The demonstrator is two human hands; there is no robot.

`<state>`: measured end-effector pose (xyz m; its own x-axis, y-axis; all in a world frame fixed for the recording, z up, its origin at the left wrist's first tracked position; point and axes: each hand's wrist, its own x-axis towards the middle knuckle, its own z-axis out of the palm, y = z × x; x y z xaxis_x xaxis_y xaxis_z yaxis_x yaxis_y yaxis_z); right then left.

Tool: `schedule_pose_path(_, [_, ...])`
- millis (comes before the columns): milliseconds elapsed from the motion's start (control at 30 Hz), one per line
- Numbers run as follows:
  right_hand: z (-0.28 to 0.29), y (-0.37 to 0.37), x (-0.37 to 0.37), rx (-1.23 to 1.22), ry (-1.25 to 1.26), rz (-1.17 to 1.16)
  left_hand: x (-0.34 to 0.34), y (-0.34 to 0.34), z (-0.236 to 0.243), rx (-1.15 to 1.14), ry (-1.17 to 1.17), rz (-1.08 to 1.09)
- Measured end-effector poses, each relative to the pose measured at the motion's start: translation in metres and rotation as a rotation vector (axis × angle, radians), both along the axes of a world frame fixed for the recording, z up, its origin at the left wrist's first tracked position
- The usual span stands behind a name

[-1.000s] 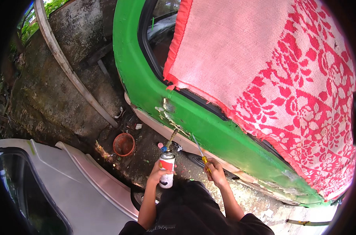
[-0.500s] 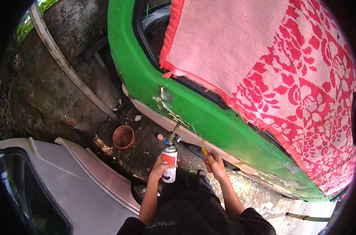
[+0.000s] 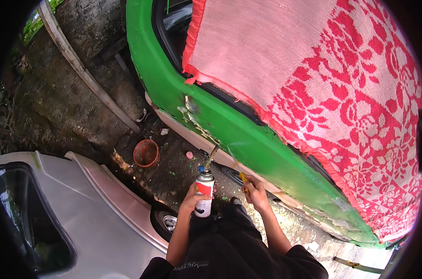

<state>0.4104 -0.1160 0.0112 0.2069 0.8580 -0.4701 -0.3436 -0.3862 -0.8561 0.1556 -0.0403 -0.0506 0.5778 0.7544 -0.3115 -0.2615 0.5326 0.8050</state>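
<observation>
My left hand grips a white-and-red canister topped by a torch nozzle with a blue knob. The nozzle points up toward cracked, peeling paint on the green vehicle body. My right hand is closed on the yellow handle of a thin metal tool, perhaps a screwdriver, its shaft angled up to the green panel beside the peeled patch. Whether its tip touches the panel I cannot tell.
A pink floral blanket drapes over the green vehicle's window. A silver car stands at lower left. An orange pot, small debris and a pink cap lie on the ground. A long bent strip leans by the mossy wall.
The view has shifted slightly, with the vehicles sitting a little higher and the green one further left. The canister and the tool are a little higher in the picture; both grips are unchanged.
</observation>
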Motion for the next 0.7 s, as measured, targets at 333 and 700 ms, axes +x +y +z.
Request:
schedule_pose_path(333, [-0.003,-0.006,0.018,-0.013,-0.007,0.042,0.014,-0.013,-0.005,-0.011,-0.057,0.023])
schedule_pose_path(700, [-0.008,-0.022,0.027,-0.027,-0.013,0.035,0.021,-0.021,-0.011,0.011,-0.025,-0.008])
